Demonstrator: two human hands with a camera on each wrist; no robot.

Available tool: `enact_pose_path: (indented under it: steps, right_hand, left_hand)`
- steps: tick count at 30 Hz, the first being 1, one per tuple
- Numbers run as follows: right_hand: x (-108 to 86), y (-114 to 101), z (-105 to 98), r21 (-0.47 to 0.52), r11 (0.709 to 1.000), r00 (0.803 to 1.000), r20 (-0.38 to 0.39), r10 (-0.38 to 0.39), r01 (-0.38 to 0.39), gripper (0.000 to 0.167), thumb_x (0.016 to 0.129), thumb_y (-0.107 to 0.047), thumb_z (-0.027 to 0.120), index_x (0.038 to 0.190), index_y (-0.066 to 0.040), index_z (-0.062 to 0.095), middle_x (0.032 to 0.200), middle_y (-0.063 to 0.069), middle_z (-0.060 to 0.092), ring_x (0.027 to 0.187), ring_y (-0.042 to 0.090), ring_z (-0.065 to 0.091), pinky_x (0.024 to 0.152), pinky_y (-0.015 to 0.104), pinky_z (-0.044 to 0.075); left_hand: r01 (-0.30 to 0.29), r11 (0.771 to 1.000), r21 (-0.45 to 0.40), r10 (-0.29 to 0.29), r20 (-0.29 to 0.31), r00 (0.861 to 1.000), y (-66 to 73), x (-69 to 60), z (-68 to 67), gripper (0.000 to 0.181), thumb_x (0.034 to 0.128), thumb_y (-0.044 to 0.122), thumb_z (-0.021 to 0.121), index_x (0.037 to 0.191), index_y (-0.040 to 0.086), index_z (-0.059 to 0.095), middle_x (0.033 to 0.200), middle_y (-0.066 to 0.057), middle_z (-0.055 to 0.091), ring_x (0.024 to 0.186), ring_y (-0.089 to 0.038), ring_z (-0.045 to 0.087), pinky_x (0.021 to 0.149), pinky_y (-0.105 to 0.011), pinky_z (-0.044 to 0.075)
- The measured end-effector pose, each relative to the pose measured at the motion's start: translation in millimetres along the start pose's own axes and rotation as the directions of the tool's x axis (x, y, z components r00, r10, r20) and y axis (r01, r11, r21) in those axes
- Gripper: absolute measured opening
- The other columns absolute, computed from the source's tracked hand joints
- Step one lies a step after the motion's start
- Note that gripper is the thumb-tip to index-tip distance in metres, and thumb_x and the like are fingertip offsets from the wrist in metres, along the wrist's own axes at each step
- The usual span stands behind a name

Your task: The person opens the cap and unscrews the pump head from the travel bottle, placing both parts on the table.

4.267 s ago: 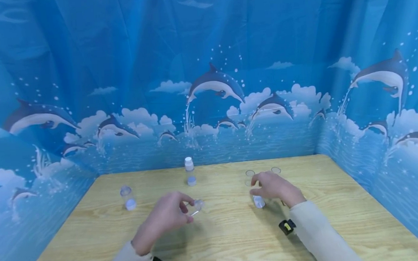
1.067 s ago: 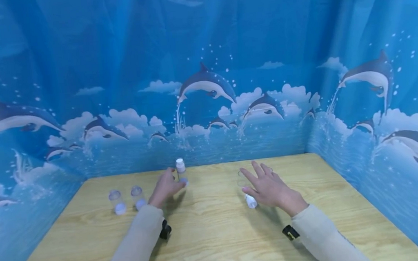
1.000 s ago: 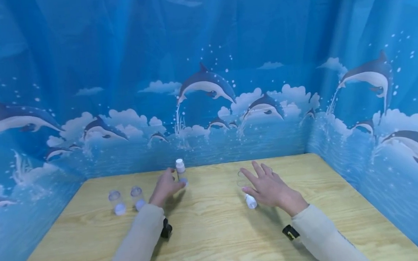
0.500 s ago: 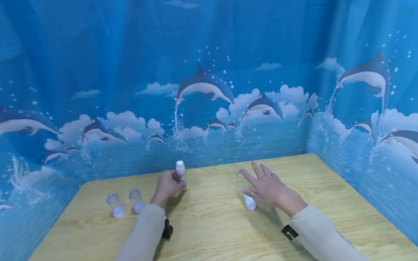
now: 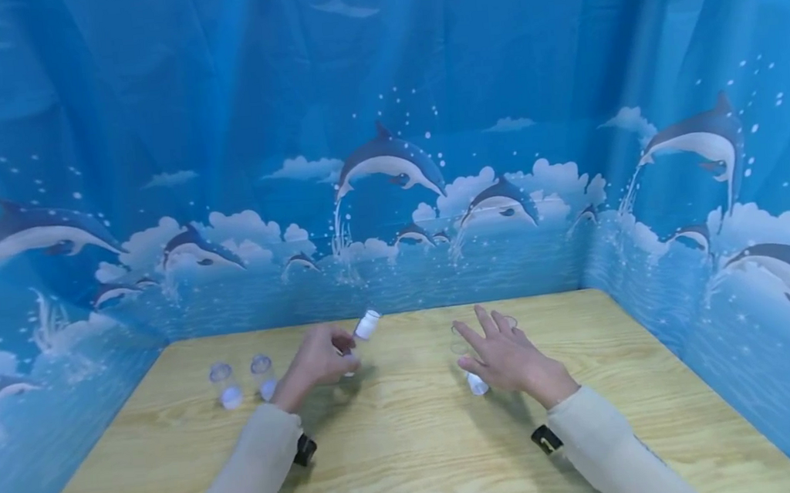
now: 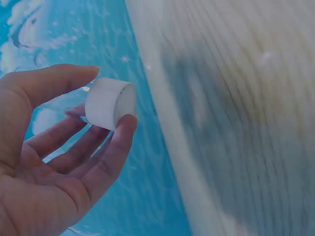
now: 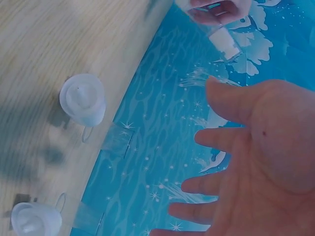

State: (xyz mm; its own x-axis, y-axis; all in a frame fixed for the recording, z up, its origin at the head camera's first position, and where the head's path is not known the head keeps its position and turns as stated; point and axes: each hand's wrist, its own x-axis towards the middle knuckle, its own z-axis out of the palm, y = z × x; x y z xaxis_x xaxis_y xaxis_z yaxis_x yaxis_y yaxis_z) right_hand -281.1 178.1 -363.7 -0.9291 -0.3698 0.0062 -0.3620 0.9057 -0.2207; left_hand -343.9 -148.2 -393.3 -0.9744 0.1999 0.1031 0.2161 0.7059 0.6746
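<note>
Head view: my left hand point(image 5: 319, 358) grips a white-ended bottle point(image 5: 367, 324), tilted and apparently lifted off the table point(image 5: 411, 446); my right hand point(image 5: 511, 355) hovers beside a small white container point(image 5: 477, 384). Left wrist: thumb and fingers point(image 6: 110, 157) clamp the bottle. Right wrist: my fingers spread apart, holding nothing. Presumed step: handling the raised bottle; the next move seems to call for a steady pinch.

the table point(image 5: 418, 453) (pale, wood-grained) carries several clear bottles point(image 5: 226, 386).

blue dolphin-print curtain point(image 5: 380, 62), yellow wood-grain table point(image 5: 411, 454), white-capped clear bottle point(image 5: 367, 324)
</note>
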Motion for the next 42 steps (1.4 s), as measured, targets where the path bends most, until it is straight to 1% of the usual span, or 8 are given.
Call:
enact_pose_path:
  steps: [5, 13, 20, 23, 30, 36, 38, 42]
  right_hand:
    - [-1.8, -0.8, 0.4, 0.002, 1.0, 1.0, 0.018, -0.006, 0.006, 0.064, 0.107, -0.038, 0.052, 0.162, -0.015, 0.029, 0.17, 0.031, 0.01, 0.153, 0.058, 0.015, 0.116, 0.077, 0.026]
    - [-6.6, -5.0, -2.3, 0.04, 0.999, 0.998, 0.049, -0.027, 0.025, 0.067, 0.105, -0.035, 0.056, 0.162, -0.013, 0.03, 0.169, 0.03, 0.012, 0.153, 0.059, 0.016, 0.119, 0.075, 0.024]
    - [-9.9, -9.2, -5.5, 0.076, 0.996, 0.995, 0.089, -0.052, 0.045, 0.065, 0.104, -0.034, 0.058, 0.161, -0.014, 0.033, 0.169, 0.028, 0.017, 0.153, 0.056, 0.021, 0.121, 0.073, 0.022]
    - [-11.3, -12.6, -7.4, 0.089, 0.994, 0.991, 0.109, -0.076, 0.066, 0.064, 0.104, -0.033, 0.059, 0.16, -0.013, 0.035, 0.168, 0.026, 0.025, 0.153, 0.053, 0.026, 0.122, 0.072, 0.023]
    - [-9.0, -23.5, -9.2, 0.159, 0.976, 0.971, 0.162, -0.177, 0.151, 0.057, 0.101, -0.028, 0.065, 0.152, -0.008, 0.048, 0.158, 0.015, 0.049, 0.148, 0.04, 0.043, 0.122, 0.059, 0.036]
    - [-7.8, -30.0, -8.5, 0.226, 0.954, 0.952, 0.189, -0.242, 0.198, 0.056, 0.098, -0.024, 0.07, 0.148, -0.008, 0.052, 0.154, 0.011, 0.054, 0.143, 0.037, 0.051, 0.12, 0.055, 0.041]
    - [-7.9, -31.8, -8.0, 0.242, 0.945, 0.945, 0.189, -0.268, 0.219, 0.057, 0.097, -0.024, 0.071, 0.148, -0.007, 0.053, 0.153, 0.012, 0.056, 0.137, 0.037, 0.057, 0.116, 0.053, 0.046]
    - [-7.2, -36.4, -7.2, 0.271, 0.93, 0.932, 0.195, -0.305, 0.247, 0.059, 0.095, -0.025, 0.073, 0.148, -0.008, 0.053, 0.151, 0.012, 0.057, 0.128, 0.037, 0.063, 0.108, 0.05, 0.053]
  left_hand:
    - [-0.073, 0.997, 0.024, 0.072, 0.056, 0.996, 12.2, -20.6, -1.7, 0.032, 0.0728, 0.008, 0.088, 0.103, 0.001, 0.076, 0.093, -0.007, 0.077, 0.087, -0.018, 0.071, 0.082, -0.037, 0.062]
    - [-0.078, 0.997, 0.001, 0.077, 0.158, 0.984, 29.7, -52.0, -5.2, 0.036, 0.0722, 0.006, 0.089, 0.106, 0.0, 0.077, 0.095, -0.012, 0.077, 0.082, -0.015, 0.069, 0.076, -0.033, 0.062]
    - [-0.107, 0.994, 0.029, 0.098, 0.233, 0.967, 37.6, -73.2, -8.3, 0.037, 0.0702, 0.006, 0.09, 0.104, 0.0, 0.076, 0.09, -0.009, 0.076, 0.079, -0.013, 0.067, 0.073, -0.031, 0.061]
    - [-0.123, 0.992, 0.026, 0.113, 0.255, 0.96, 38.9, -78.6, -8.4, 0.041, 0.0691, 0.004, 0.09, 0.107, -0.001, 0.075, 0.088, -0.009, 0.075, 0.078, -0.014, 0.067, 0.069, -0.03, 0.061]
    - [-0.129, 0.991, -0.02, 0.129, 0.311, 0.942, 42.1, -86.6, -5.2, 0.052, 0.0677, 0.001, 0.087, 0.118, -0.001, 0.074, 0.08, -0.006, 0.071, 0.07, -0.016, 0.065, 0.058, -0.03, 0.058]
    - [-0.199, 0.98, 0.022, 0.179, 0.348, 0.92, 44.4, -90.9, -4.4, 0.046, 0.0677, 0.001, 0.087, 0.113, 0.002, 0.077, 0.078, -0.003, 0.071, 0.071, -0.015, 0.064, 0.061, -0.027, 0.057]
    - [-0.2, 0.979, 0.032, 0.175, 0.362, 0.916, 44.8, -91.5, -4.3, 0.044, 0.0681, 0.002, 0.087, 0.111, 0.004, 0.077, 0.078, -0.002, 0.072, 0.072, -0.014, 0.064, 0.062, -0.027, 0.056]
    - [-0.17, 0.985, 0.021, 0.149, 0.384, 0.911, 45.9, -93.7, -3.3, 0.042, 0.0686, 0.002, 0.088, 0.109, 0.005, 0.078, 0.083, -0.006, 0.074, 0.074, -0.015, 0.065, 0.063, -0.029, 0.057]
